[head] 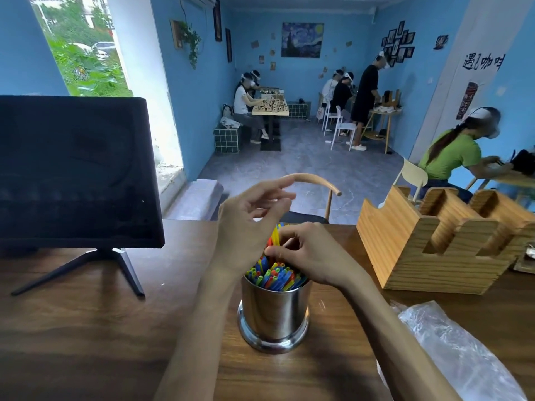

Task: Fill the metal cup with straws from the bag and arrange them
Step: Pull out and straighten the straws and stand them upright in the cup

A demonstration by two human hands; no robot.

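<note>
A shiny metal cup (pixel 273 316) stands on the wooden table (pixel 86 328), packed with coloured straws (pixel 275 276) in blue, green, yellow and red. My right hand (pixel 307 253) is over the cup's far rim, its fingers curled and pinching a few taller straws that rise above the others. My left hand (pixel 249 224) hovers just left of and above the cup with fingers spread and relaxed, holding nothing. The clear plastic bag (pixel 451 351) lies crumpled on the table at the lower right.
A dark monitor (pixel 75 172) on a splayed stand sits at the left. A slotted wooden holder (pixel 428 241) stands at the right. A chair back (pixel 315 180) rises behind the table. Several people sit and stand at tables farther back.
</note>
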